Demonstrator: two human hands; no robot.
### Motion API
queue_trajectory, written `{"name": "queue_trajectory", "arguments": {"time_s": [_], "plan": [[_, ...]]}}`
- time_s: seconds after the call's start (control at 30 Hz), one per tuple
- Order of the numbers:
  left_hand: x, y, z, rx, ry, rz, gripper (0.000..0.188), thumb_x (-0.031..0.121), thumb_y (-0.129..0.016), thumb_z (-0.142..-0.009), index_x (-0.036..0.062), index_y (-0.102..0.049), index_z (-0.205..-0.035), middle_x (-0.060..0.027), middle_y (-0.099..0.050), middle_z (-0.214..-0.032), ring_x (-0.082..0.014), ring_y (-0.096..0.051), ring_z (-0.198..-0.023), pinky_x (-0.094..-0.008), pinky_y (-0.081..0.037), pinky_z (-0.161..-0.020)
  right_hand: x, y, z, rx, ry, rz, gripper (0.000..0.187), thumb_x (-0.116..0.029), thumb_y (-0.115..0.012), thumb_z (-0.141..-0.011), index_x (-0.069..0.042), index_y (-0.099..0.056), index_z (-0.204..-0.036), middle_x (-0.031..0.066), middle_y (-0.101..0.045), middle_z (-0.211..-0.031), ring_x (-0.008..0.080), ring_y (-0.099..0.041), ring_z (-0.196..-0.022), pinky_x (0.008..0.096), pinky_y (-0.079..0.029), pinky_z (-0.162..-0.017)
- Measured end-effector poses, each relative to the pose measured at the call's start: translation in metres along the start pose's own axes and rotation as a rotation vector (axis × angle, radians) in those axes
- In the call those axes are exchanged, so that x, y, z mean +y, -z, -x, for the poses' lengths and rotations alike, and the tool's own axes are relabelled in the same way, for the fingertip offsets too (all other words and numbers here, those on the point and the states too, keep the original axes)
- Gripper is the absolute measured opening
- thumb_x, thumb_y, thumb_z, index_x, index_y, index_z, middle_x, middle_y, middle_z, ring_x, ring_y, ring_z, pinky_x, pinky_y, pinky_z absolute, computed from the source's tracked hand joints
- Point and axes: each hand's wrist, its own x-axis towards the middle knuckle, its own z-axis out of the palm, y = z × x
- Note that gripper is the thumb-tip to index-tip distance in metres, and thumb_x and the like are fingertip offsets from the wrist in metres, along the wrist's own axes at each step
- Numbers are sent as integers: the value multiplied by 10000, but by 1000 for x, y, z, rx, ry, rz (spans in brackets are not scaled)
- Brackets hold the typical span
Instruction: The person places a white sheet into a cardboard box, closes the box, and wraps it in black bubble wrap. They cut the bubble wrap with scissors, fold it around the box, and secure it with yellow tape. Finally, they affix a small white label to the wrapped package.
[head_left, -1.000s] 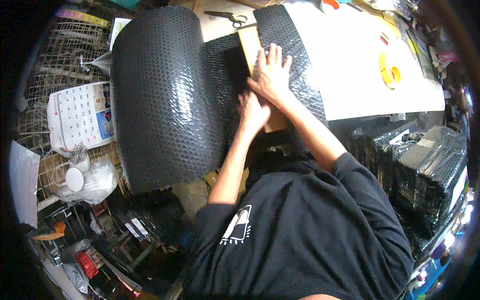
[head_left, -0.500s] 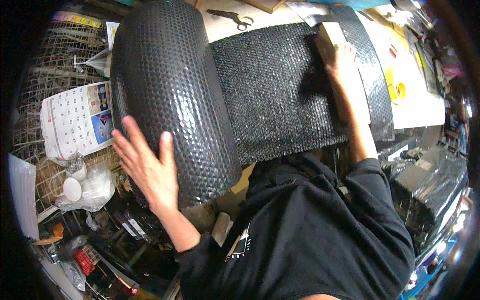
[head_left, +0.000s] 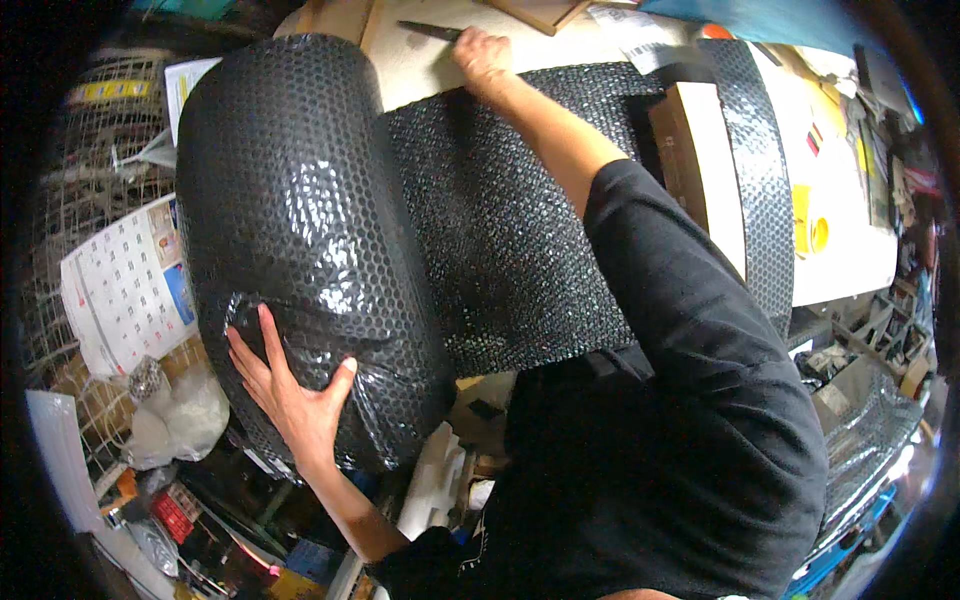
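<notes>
A large roll of black bubble wrap [head_left: 290,190] lies at the left of the table, its loose sheet [head_left: 510,240] stretched out to the right. My left hand [head_left: 290,400] presses on the near end of the roll with fingers spread, denting the plastic. Across the sheet reaches my right arm, and my right hand [head_left: 483,58] is closed over the handles of the scissors [head_left: 430,29] at the table's far side. Only the dark blades show, pointing left. A long cardboard box [head_left: 712,180] stands on the sheet's right part, beyond which the sheet's end strip [head_left: 765,200] shows.
A paper calendar [head_left: 125,285] hangs on wire mesh left of the roll, above a clear plastic bag [head_left: 180,415]. Yellow tape [head_left: 815,235] lies on the white tabletop [head_left: 850,265] at right. Wooden frames [head_left: 535,15] sit at the far edge. A red basket [head_left: 175,512] is low at left.
My right hand has left the box and moved far left onto the scissors. My left hand has come down onto the roll and pushes into it. The view has shifted slightly.
</notes>
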Motion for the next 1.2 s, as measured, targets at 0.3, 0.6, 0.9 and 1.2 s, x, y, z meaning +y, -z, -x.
{"name": "queue_trajectory", "arguments": {"time_s": [0.3,0.6,0.9,1.2], "plan": [[34,-15,33,71,-83,-149,850,271,-741,-745,237,-321,-1483,-231,-175,-1540,-449,-191,-1406,-622,-227,-1095,71,33,36,-222,-86,-840,245,-152,-628,-846,-28,-661,-1055,93,-698,-862,187,-653,-811,382,-488,-714],[83,-212,203,-1019,840,1594,283,257,-698,-874,49,-647,-1060,-64,-685,-973,-169,-653,-864,-298,-512,-783,42,64,441,-654,-281,-1563,406,-370,-744,-829,-51,-495,-800,27,-533,-555,108,-475,-380,253,-370,-339],[93,-307,230,-650,959,1944,138,210,-702,-880,131,-612,-812,2,-647,-808,-123,-619,-775,-275,-485,-671,17,34,607,-1043,-560,-1442,446,-437,-797,-768,-54,-573,-814,-35,-470,-622,82,-409,-546,276,-292,-487],[110,-280,223,-260,816,1800,144,147,-724,-854,88,-605,-797,32,-607,-758,-45,-515,-644,-198,-414,-580,-29,25,613,-904,-588,-1657,490,-450,-728,-833,-26,-491,-894,6,-477,-537,100,-424,-381,250,-304,-355]]}}
